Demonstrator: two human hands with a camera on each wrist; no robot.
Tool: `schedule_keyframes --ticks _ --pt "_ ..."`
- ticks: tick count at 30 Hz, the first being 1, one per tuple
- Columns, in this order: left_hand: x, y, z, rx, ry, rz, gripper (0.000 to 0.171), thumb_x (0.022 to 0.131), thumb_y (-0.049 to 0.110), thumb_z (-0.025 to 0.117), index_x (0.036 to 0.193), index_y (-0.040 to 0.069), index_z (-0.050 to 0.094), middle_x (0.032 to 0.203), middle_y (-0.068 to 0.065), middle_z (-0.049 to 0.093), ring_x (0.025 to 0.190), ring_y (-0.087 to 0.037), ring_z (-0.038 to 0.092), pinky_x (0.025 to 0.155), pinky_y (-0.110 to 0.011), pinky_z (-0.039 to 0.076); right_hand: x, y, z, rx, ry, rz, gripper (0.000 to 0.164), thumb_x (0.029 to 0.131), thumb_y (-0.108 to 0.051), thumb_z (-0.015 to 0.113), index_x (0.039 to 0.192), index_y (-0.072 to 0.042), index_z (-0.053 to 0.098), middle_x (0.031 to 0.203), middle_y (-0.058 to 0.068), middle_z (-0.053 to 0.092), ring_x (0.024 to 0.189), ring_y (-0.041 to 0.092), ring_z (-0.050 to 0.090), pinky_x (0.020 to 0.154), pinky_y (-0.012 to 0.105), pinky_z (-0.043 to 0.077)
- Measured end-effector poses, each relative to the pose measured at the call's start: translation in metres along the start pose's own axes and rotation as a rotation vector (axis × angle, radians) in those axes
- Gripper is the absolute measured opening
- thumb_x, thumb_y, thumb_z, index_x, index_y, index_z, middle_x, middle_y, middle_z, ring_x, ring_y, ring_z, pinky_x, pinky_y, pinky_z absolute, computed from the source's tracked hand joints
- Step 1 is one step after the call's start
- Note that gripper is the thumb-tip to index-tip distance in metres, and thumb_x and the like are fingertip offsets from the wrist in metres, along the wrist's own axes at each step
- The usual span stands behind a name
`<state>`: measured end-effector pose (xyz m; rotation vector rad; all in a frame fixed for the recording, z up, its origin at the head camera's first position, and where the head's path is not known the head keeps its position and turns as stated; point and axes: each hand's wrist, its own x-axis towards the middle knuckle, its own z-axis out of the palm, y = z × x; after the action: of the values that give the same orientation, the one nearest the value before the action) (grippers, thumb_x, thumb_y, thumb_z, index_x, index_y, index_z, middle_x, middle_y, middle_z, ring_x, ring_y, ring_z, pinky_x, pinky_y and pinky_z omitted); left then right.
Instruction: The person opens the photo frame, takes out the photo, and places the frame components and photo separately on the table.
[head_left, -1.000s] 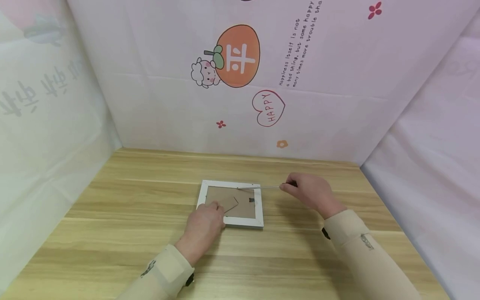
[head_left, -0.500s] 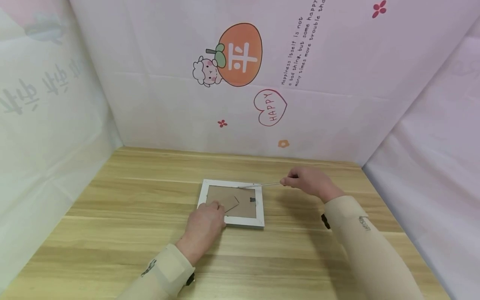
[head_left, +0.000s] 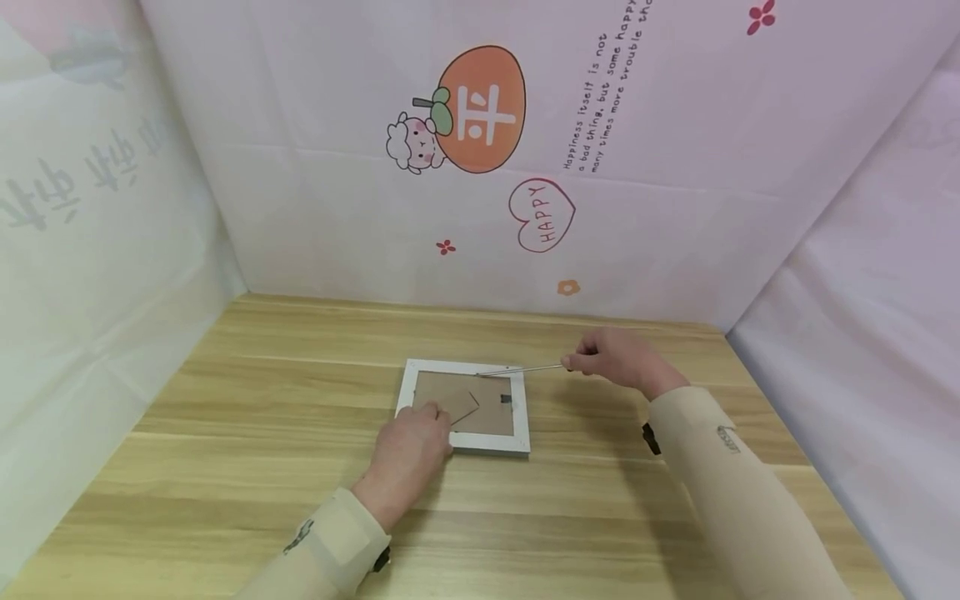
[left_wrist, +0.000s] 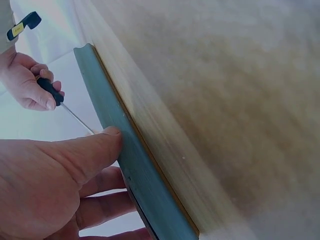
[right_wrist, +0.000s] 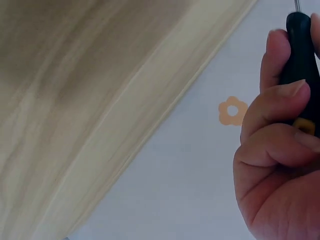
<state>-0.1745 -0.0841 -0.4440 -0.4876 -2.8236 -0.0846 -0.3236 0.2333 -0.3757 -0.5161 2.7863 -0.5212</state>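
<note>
A white picture frame [head_left: 521,425] lies back side up on the table, its brown backing board [head_left: 491,417] showing, with a small dark hanger [head_left: 506,399] near the right edge. At its near left corner my left hand [head_left: 411,450] grips the frame. In the left wrist view the thumb presses the frame's bluish side [left_wrist: 125,145], fingers over the back. My right hand [head_left: 618,362], right of the frame, holds a screwdriver by its dark handle [right_wrist: 298,50]. The metal shaft [head_left: 525,369] slopes down leftward, and its tip meets the backing's far edge.
A wood-grain table [head_left: 225,467] carries the frame. White printed cloth [head_left: 337,225] stands as a wall along the far edge. More cloth hangs at the left [head_left: 112,250] and the right [head_left: 885,275].
My right hand has risen slightly, so the screwdriver shaft slopes more steeply, its tip staying near the backing's far edge. The left hand and frame keep their place; the head view shifted a little.
</note>
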Motion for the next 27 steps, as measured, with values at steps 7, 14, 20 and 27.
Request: schedule_keyframes --ticks 7,14,20,27 --pt "0.0 0.002 -0.001 0.014 0.004 0.002 0.037 0.081 0.035 0.076 0.1 0.004 0.07 0.091 -0.006 0.066 0.063 -0.022 0.054 0.047 -0.032 0.049 -0.018 -0.004 0.01 -0.039 0.156 -0.062 0.039 0.088 -0.057 0.061 0.079 -0.019 0.064 0.074 -0.003 0.058 0.067 0.016 0.048 0.06 0.035 0.041" --pt "-0.001 0.002 -0.001 0.008 0.007 -0.006 0.037 0.081 0.035 0.076 0.101 0.004 0.07 0.091 -0.005 0.065 0.063 -0.022 0.053 0.046 -0.032 0.049 -0.031 -0.007 0.015 -0.041 0.187 -0.056 0.032 0.088 -0.056 0.062 0.089 -0.024 0.068 0.084 -0.008 0.065 0.074 0.014 0.055 0.067 0.036 0.047" --pt "-0.001 0.002 0.0 0.023 -0.007 -0.005 0.039 0.082 0.036 0.075 0.103 0.003 0.069 0.092 -0.006 0.066 0.063 -0.022 0.054 0.046 -0.032 0.049 -0.032 -0.01 0.023 -0.051 0.189 -0.038 0.031 0.088 -0.055 0.063 0.09 -0.024 0.067 0.084 -0.009 0.064 0.075 0.013 0.055 0.069 0.036 0.048" --pt "-0.001 0.002 0.002 0.024 0.011 0.0 0.038 0.082 0.035 0.075 0.101 0.003 0.069 0.091 -0.006 0.065 0.063 -0.022 0.054 0.046 -0.033 0.049 -0.028 -0.012 0.023 -0.098 0.214 -0.025 0.032 0.088 -0.056 0.061 0.091 -0.025 0.067 0.083 -0.009 0.064 0.074 0.013 0.055 0.067 0.035 0.047"
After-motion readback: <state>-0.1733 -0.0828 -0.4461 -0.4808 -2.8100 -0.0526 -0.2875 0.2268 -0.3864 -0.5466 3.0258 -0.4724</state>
